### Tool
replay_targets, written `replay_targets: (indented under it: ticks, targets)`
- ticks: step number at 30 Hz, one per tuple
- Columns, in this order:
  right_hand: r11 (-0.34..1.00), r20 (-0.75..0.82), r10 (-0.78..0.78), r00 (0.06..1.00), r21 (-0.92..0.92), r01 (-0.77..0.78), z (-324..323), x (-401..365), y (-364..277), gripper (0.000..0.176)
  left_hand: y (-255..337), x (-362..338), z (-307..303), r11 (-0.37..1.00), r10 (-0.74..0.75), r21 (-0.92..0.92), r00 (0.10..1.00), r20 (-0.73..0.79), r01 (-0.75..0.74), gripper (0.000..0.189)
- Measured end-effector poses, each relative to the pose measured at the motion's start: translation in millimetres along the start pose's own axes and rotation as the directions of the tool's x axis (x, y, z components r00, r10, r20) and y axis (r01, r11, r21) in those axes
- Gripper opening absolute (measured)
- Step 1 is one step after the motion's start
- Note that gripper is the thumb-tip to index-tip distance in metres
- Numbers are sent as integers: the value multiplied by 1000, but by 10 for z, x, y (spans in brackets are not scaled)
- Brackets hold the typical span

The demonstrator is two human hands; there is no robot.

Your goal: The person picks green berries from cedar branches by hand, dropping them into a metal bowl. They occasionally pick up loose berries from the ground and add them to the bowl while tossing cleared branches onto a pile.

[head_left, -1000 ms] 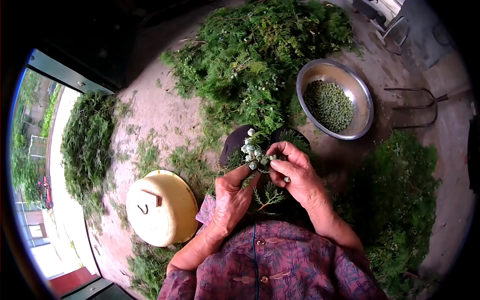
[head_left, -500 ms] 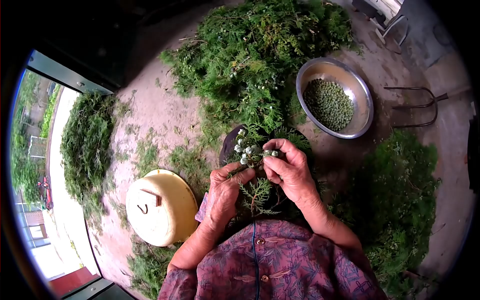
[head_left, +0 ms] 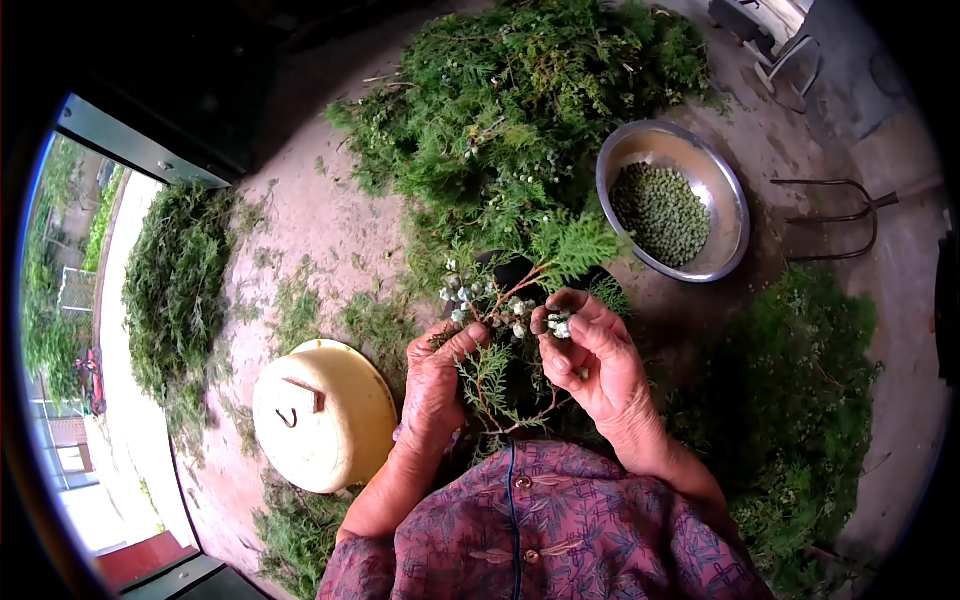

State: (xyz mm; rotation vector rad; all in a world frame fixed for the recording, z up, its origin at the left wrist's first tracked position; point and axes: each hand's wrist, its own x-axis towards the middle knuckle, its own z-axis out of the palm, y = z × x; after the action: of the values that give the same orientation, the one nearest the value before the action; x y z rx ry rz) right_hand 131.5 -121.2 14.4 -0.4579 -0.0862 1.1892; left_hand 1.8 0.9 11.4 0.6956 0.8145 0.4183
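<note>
My left hand (head_left: 437,372) is closed around the stem of a green sprig (head_left: 490,385), which spreads out above and below the fingers. Pale bluish cones (head_left: 466,293) cluster along its reddish twigs. To the right, my right hand (head_left: 592,358) pinches whitish-green cones (head_left: 558,325) between thumb and fingers, close beside the sprig's other cones. Whether those cones are still joined to a twig is hard to make out. Beyond my right hand, a steel bowl (head_left: 735,235) holds many small green cones (head_left: 660,213).
Cut branches form a big pile (head_left: 520,110) ahead, another pile (head_left: 178,285) at left and a darker one (head_left: 790,400) at right. An overturned yellowish basin (head_left: 335,430) lies left of my left arm. A metal fork head (head_left: 870,215) rests on the floor at far right.
The sprig has turned and opened out, its leafy tip now pointing up and right. My right hand has moved slightly right and down, with cones at its fingertips.
</note>
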Motion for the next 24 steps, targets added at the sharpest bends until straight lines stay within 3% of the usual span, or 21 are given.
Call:
replay_targets:
  ticks: [5,9,11,14,15,16,19,20,21,23,24]
  targets:
    - [1000,-50,-14,999,26,16,-28,16,-6,26,-15,12,-29,999,28,31,999,21,-29,18]
    - [995,-267,15,963,96,11,-72,2,-99,24,55,-28,77,999,32,-32,999,-31,-32,11]
    - [999,-327,-24,945,35,38,-187,-4,-247,17,96,-31,52,999,27,-25,999,-36,-28,17]
    - [951,-501,-189,845,120,284,-389,97,-721,27,122,-27,50,998,-10,-61,998,-66,6,22]
    - [933,-363,-298,883,85,350,-626,144,-972,33,120,-21,43,998,-10,-58,998,-62,6,22]
    - [853,-314,-434,844,158,498,-547,250,-1174,52,112,-18,41,998,-10,-55,998,-58,7,22]
    - [755,-359,-399,844,394,524,-881,313,-1588,62,76,-1,17,999,-7,-47,999,-36,6,23]
    - [786,-349,-420,838,322,528,-922,315,-1553,60,62,7,-2,999,8,-43,1000,-28,-9,23]
    - [839,-346,-467,814,117,531,-867,330,-1412,54,58,14,-13,999,23,-39,999,-23,-24,23]
    - [924,-484,-377,790,-142,354,-484,304,-991,36,85,-13,38,999,26,-47,1000,3,-26,23]
    - [929,-290,-327,899,-275,249,-413,238,-806,34,89,-12,54,999,26,-40,1000,3,-26,23]
